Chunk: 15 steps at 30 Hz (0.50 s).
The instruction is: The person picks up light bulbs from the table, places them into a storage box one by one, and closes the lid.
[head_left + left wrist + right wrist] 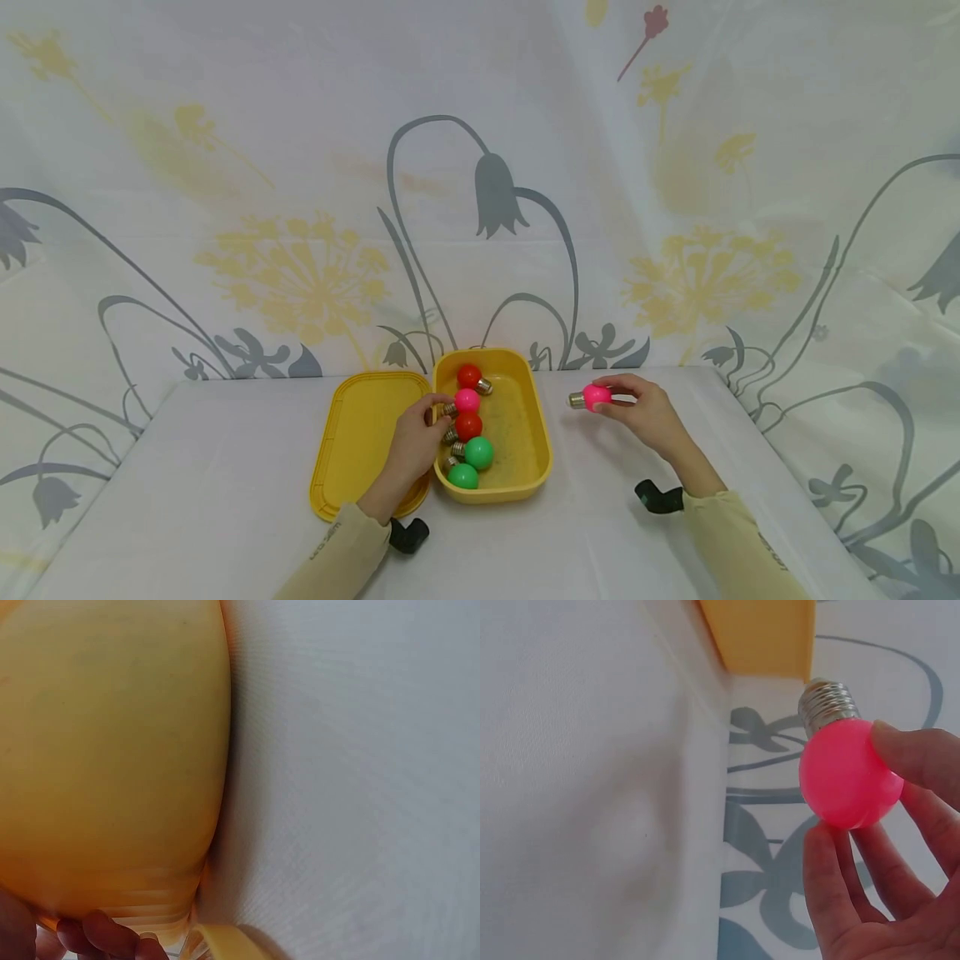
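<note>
A yellow plastic box [531, 446] holds several small round light bulbs, their metal screw bases showing. At the box's left wall my left hand [412, 440] reaches over the rim, thumb and index finger on either side of the screw base of a pink light bulb [467, 400]. Its other fingers [112, 935] lie curled by the box's outer wall. To the right of the box, my right hand [642, 410] holds a second pink light bulb [850, 774] in the air by its round glass. That bulb's screw base points left, toward the box.
Inside the box are a red bulb [469, 376] at the back, another red bulb [470, 427] and green bulbs [479, 452] near the front. The yellow lid [363, 433] lies flat at the box's left, under my left forearm. A flower-patterned curtain [480, 275] rises behind the white table [225, 467].
</note>
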Available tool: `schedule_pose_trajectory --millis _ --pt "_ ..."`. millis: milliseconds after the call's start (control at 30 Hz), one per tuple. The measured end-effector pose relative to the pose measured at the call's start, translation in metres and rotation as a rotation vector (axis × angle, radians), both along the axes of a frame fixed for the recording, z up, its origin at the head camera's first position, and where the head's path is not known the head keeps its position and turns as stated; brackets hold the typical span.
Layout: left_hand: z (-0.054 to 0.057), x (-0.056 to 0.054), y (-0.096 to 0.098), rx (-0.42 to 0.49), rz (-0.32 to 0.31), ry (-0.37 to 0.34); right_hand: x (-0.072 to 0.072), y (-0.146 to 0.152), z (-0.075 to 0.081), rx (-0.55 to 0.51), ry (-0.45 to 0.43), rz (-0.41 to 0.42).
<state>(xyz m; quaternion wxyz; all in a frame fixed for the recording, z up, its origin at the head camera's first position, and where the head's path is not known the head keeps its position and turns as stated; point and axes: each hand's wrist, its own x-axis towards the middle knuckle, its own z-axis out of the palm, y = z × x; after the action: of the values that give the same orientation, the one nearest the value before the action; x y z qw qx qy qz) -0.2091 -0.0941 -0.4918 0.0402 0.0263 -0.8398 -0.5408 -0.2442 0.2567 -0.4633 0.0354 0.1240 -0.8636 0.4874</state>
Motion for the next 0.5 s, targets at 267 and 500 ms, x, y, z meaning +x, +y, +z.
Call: schedule_pose_trajectory --millis 267,500 --pt "0.0 0.0 0.001 0.006 0.005 -0.003 0.004 -0.009 0.005 -0.032 -0.007 0.035" --pt "0.0 0.0 0.0 0.01 -0.002 -0.01 0.006 -0.015 0.007 -0.051 0.004 0.065"
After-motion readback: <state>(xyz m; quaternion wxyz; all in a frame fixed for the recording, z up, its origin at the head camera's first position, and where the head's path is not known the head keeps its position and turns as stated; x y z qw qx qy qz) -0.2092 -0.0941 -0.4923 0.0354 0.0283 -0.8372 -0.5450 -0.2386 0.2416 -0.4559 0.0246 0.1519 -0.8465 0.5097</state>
